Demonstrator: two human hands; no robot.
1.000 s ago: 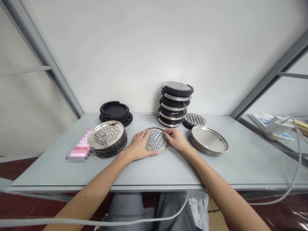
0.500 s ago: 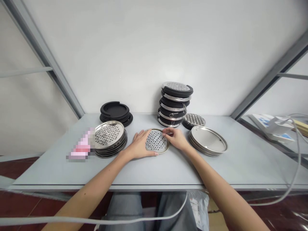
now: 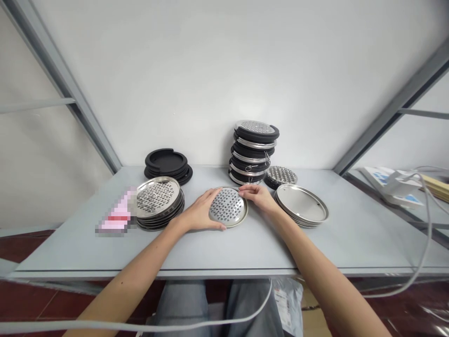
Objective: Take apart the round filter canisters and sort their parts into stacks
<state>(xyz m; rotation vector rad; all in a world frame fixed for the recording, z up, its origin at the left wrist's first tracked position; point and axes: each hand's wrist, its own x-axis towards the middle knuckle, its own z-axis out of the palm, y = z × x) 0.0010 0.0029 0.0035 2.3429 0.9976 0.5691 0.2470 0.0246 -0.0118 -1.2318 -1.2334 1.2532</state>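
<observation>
A round metal grater disc (image 3: 228,207) with a smooth rim lies on the grey table in front of me. My left hand (image 3: 200,213) curves around its left side, thumb at the near edge and fingers at the far edge. At the upper right rim, the fingers of my right hand (image 3: 257,196) are pinched together; what lies between the fingertips is hidden. Left of the disc stands a stack of rimmed grater discs (image 3: 157,199). Close by my right wrist is a stack of plain round metal plates (image 3: 303,203).
Black ring-shaped holders (image 3: 166,161) are piled at the back left. A tall stack of black and metal rounds with wire clips (image 3: 254,150) stands near the wall, beside smaller grater discs (image 3: 281,174). A pixelated pink item (image 3: 117,213) lies left. A white cable (image 3: 224,322) crosses the front.
My right fingers have shifted from over the disc's upper right part out to its rim. My left hand stays around the left side. The view has moved slightly.
</observation>
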